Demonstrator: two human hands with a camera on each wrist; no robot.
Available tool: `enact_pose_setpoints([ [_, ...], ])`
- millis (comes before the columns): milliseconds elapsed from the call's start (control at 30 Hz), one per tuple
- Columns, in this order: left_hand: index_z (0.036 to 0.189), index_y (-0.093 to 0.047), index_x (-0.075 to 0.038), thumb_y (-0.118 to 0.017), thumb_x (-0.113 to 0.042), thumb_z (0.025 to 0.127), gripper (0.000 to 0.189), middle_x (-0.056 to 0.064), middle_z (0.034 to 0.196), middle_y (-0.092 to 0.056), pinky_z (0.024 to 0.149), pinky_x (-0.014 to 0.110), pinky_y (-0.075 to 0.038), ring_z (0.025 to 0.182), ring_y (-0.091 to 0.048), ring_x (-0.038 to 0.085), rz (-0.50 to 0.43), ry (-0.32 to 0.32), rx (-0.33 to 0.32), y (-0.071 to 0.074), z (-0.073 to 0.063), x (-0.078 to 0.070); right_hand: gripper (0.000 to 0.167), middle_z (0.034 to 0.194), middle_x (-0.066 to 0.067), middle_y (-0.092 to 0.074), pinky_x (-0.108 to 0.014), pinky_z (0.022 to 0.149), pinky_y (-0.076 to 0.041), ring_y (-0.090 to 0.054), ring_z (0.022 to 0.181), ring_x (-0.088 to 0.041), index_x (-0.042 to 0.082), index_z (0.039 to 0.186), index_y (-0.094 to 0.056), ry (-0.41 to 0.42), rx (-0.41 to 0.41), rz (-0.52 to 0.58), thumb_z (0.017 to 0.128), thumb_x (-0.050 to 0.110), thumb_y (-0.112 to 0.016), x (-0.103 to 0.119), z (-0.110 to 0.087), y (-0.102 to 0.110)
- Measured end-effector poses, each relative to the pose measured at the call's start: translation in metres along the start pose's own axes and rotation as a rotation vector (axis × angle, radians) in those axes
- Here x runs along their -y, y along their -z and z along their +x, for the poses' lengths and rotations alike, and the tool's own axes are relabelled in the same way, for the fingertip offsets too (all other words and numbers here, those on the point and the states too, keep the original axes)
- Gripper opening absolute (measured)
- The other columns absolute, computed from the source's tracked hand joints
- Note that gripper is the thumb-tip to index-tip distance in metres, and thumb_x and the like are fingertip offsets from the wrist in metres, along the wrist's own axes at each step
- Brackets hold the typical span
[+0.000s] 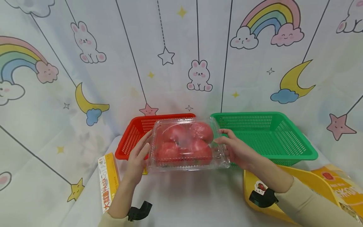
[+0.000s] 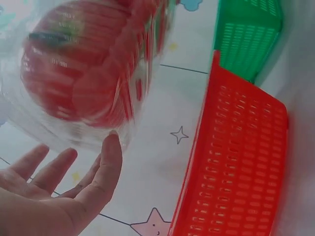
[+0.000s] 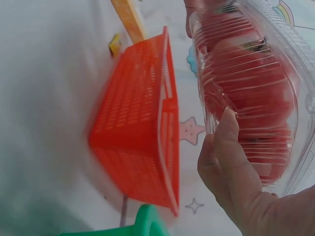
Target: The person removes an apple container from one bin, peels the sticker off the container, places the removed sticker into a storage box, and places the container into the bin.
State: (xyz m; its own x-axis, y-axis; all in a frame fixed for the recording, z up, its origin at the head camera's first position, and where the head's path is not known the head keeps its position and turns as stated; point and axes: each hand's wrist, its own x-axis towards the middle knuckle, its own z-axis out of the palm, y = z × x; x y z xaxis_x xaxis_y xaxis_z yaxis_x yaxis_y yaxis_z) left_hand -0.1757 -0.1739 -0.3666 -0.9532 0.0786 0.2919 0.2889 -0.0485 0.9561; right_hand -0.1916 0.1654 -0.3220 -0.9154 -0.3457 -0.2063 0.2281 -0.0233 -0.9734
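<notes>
A clear plastic box of red tomatoes is held up between both hands, lid closed, above the table. My left hand holds its left side; in the left wrist view, bent fingers touch a lower corner of the box. The right hand grips the opposite side, thumb and fingers against the clear wall, as the right wrist view also shows. Behind the box stand a red basket on the left and a green basket on the right. The box hides part of the red basket.
An orange and white pasta box lies at the left. A yellow bin stands at the right under my right forearm, with an orange packet beside it. Behind everything hangs a patterned cloth. A small yellow item shows beneath the box.
</notes>
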Motion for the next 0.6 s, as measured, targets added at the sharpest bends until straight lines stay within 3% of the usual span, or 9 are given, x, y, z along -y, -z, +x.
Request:
enact_pose_setpoints([
  [100, 0.156, -0.039, -0.018, -0.052, -0.026, 0.104, 0.054, 0.001, 0.152, -0.044, 0.092, 0.04, -0.055, 0.134, -0.044, 0.031, -0.083, 0.006, -0.033, -0.002, 0.004, -0.002, 0.066, 0.1, -0.011, -0.067, -0.034, 0.075, -0.059, -0.07, 0.079, -0.019, 0.014, 0.145, -0.014, 0.004, -0.018, 0.037, 0.097, 0.026, -0.057, 0.002, 0.011, 0.001],
  [167, 0.156, -0.039, -0.017, -0.051, -0.026, 0.104, 0.053, 0.001, 0.152, -0.044, 0.093, 0.039, -0.054, 0.134, -0.045, 0.031, -0.109, 0.007, -0.06, -0.002, 0.004, -0.002, 0.067, 0.106, -0.013, -0.064, -0.034, 0.077, -0.059, -0.07, 0.081, -0.018, 0.014, 0.146, -0.013, 0.005, -0.03, 0.044, 0.097, 0.028, -0.056, 0.004, 0.02, 0.0],
  [367, 0.152, -0.044, -0.018, -0.05, -0.028, 0.105, 0.048, 0.0, 0.147, -0.05, 0.094, 0.039, -0.054, 0.125, -0.055, 0.027, -0.108, 0.042, -0.177, 0.002, 0.0, 0.007, 0.069, 0.133, -0.022, -0.048, -0.04, 0.083, -0.059, -0.072, 0.086, -0.022, 0.015, 0.149, -0.012, -0.021, -0.061, 0.067, 0.098, 0.03, -0.056, 0.006, 0.044, -0.001],
  [600, 0.147, -0.049, -0.012, -0.052, -0.037, 0.105, 0.049, 0.008, 0.136, -0.06, 0.09, 0.039, -0.056, 0.116, -0.064, 0.029, -0.088, 0.082, -0.294, 0.012, -0.011, 0.031, 0.07, 0.135, -0.021, -0.045, -0.045, 0.085, -0.059, -0.068, 0.094, -0.028, 0.016, 0.148, -0.013, -0.043, -0.076, 0.135, 0.097, 0.03, -0.059, 0.008, 0.072, -0.004],
])
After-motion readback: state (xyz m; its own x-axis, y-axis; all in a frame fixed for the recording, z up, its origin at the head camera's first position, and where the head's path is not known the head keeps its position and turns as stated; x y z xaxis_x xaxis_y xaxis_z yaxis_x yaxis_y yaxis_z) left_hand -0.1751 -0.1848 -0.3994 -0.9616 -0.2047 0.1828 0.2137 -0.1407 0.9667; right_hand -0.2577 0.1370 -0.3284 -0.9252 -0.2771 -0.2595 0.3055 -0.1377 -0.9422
